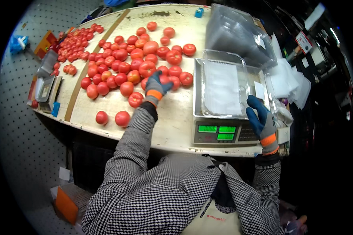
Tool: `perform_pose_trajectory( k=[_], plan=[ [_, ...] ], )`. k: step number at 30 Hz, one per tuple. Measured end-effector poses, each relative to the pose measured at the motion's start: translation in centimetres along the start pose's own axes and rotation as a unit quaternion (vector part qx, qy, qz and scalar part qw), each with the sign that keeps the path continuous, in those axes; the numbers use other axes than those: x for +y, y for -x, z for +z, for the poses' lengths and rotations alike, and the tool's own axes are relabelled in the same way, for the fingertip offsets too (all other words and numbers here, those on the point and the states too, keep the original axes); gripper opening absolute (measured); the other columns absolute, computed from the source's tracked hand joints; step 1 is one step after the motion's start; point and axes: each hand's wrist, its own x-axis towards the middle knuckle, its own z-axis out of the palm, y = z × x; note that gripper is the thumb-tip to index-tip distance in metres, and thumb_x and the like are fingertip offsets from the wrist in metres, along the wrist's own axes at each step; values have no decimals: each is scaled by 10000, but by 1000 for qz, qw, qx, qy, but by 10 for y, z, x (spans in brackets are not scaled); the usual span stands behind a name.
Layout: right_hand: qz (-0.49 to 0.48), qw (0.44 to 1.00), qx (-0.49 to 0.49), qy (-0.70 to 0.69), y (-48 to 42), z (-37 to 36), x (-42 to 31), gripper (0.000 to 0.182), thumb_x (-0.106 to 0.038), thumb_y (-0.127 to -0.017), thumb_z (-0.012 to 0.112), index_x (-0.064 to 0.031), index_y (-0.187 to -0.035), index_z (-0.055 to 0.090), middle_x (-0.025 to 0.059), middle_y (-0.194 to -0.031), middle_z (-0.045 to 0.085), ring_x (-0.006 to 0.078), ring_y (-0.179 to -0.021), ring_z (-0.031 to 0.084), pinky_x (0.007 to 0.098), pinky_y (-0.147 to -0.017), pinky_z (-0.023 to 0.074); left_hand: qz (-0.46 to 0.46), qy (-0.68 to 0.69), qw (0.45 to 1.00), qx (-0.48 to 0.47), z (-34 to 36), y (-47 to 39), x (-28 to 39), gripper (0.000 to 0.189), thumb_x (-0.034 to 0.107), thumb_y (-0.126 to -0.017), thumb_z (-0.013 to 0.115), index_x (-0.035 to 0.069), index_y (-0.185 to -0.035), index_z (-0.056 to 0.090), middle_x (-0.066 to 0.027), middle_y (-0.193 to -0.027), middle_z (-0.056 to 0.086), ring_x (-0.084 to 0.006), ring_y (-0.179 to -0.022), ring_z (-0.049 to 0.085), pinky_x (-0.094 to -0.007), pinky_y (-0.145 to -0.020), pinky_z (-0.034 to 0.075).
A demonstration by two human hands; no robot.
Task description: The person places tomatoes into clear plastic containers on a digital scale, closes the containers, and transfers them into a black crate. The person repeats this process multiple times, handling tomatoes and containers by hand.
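My left hand (158, 86), in a grey and blue glove with an orange cuff, is among the large red tomatoes (124, 67). Its thumb and fingers are spread around one tomato (164, 79); blur hides whether they grip it. An open clear plastic container (243, 85) rests on the metal pan of a digital scale (196, 110). White liner sheet (222, 88) covers the container's floor. Gloved the same way, my right hand (260, 117) hovers by the container's near right corner, thumb and fingers apart, holding nothing.
Behind the scale stands a tall stack of clear plastic containers (235, 32). White sheets (288, 77) lie to its right. Across a brown strip (83, 76) on the table (170, 126) are smaller tomatoes (73, 44) and a second scale (47, 89). A basket (76, 195) sits on the floor.
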Motion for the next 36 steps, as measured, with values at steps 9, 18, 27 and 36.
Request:
perform_pose_trajectory(
  k=[9,18,27,36],
  plan=[
    [132,967,126,-180,34,-4,9,318,-121,-905,582,21,-1189,575,122,-1059,657,156,-921,628,256,-782,498,268,96,911,-297,-2,58,237,842,353,-640,789,47,-1333,422,-170,-1184,550,-274,-1025,588,-363,-847,503],
    [145,958,90,-229,34,-1,17,293,-51,-918,535,64,-1186,559,125,-1056,647,167,-974,616,252,-868,467,349,18,866,-358,15,74,237,676,408,-771,677,13,-1282,477,-207,-1105,598,-359,-1022,579,-391,-876,463],
    [145,952,71,-261,20,4,27,325,-64,-948,493,48,-1252,512,119,-1172,593,219,-1068,588,305,-957,447,-188,-384,903,-30,-66,57,21,674,350,-696,740,162,-1274,449,-183,-1262,449,-379,-1120,485,-443,-889,445],
    [59,987,6,-147,-19,16,-7,303,-34,-879,568,58,-1168,570,185,-1059,652,244,-979,639,323,-884,484,-163,171,967,97,-46,54,-32,638,279,-691,748,83,-1237,481,-129,-1179,508,-269,-1025,562,-345,-866,489]
  ],
)
